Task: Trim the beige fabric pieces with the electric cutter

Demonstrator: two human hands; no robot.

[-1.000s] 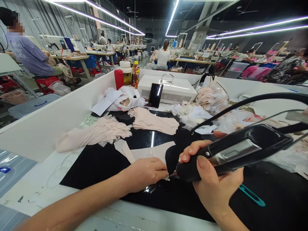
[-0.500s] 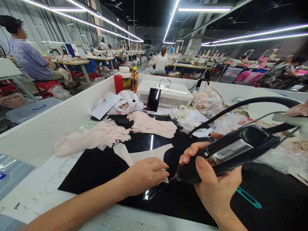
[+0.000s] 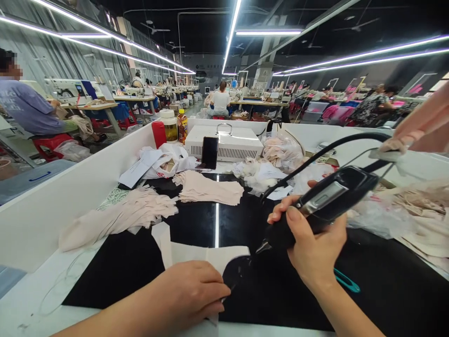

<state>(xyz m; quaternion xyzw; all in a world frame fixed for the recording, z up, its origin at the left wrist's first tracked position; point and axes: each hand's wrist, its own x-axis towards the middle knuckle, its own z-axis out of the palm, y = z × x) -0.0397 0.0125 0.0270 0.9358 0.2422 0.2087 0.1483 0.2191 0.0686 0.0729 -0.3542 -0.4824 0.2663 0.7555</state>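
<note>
My right hand is wrapped around a black corded handheld tool with a metal label plate and a pointed metal tip. The tip points down and left, just above the black mat. My left hand rests low over a pale fabric piece, its fingers pinched together at the fabric's edge. A small dark glint shows at those fingertips, too unclear to name. Beside my right wrist lie teal thread snips.
Stacked pale fabric pieces and a second pile lie beyond my left hand. A phone leans on a white metal box. Bagged fabric fills the right side. A white partition edges the table; people sit sewing beyond.
My view has shifted. My left hand has drawn nearer to me along with the pale fabric piece. The tool in my right hand has tilted, so its metal tip now shows.
</note>
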